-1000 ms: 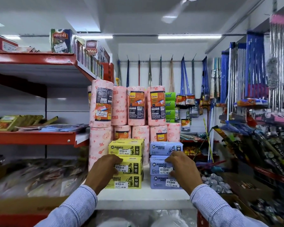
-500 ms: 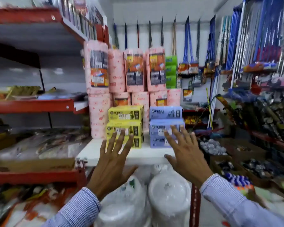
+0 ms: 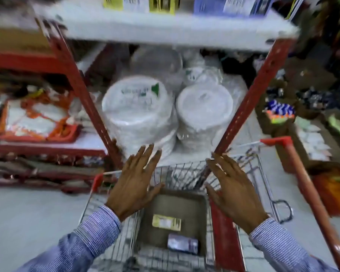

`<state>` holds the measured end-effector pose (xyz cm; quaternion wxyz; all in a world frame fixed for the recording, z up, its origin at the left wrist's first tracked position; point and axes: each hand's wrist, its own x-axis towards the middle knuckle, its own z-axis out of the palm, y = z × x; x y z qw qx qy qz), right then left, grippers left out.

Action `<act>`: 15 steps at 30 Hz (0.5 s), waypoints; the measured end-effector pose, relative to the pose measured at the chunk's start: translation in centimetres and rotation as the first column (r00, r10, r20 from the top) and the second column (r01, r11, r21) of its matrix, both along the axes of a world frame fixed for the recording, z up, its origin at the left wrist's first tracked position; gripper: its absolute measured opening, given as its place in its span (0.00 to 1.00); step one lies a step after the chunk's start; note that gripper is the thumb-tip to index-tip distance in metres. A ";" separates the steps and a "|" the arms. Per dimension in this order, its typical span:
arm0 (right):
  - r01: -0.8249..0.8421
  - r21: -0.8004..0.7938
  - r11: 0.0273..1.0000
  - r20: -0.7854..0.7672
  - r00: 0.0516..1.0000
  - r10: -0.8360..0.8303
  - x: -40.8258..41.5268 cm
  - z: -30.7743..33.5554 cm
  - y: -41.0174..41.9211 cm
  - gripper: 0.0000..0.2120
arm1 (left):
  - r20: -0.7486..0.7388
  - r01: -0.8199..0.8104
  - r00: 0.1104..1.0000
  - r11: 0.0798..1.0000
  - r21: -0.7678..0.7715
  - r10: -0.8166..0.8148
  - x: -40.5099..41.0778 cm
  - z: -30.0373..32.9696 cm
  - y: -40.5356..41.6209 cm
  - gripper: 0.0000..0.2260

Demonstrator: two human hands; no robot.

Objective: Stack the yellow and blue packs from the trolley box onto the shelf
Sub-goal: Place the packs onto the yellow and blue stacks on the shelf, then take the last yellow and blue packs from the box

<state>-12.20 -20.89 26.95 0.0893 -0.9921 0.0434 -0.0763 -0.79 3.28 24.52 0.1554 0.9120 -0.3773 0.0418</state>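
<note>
The view is blurred and looks down into a wire trolley. A brown cardboard box sits in it, holding one yellow pack and one blue pack. My left hand hovers over the box's left rim, fingers spread, holding nothing. Over the right rim hangs my right hand, also spread and holding nothing. At the top edge, the stacked yellow packs and blue packs stand on the white shelf.
Wrapped stacks of white disposable plates fill the shelf below, between red uprights. The trolley's red handle runs down the right. Trays and boxes of goods sit on low shelves left and on the floor right.
Both hands left the stacked packs on the shelf and dropped toward the trolley box, fingers spread. The view swung down from the shelf to the trolley.
</note>
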 end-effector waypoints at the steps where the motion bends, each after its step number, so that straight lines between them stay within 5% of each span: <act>1: 0.004 0.023 1.000 -0.049 0.999 -0.002 -0.5 -1.8 0.1 0.28 | -0.052 -0.013 0.999 1.000 0.012 0.013 -0.9 -2.1 0.1 0.35; 6: 0.061 0.128 0.990 -0.340 0.940 -0.014 -2.1 -12.8 1.1 0.24 | -0.320 0.000 0.946 0.984 0.179 0.058 -4.2 -14.3 0.1 0.36; 11: 0.078 0.164 0.983 -0.681 0.730 0.055 -1.6 -23.0 2.2 0.22 | -0.533 0.073 0.842 0.960 0.269 0.086 -5.3 -23.7 -0.8 0.33; 15: 0.058 0.141 0.988 -0.787 0.612 0.076 -1.8 -29.4 2.8 0.19 | -0.581 0.130 0.807 0.930 0.343 0.102 -4.4 -29.3 -1.9 0.33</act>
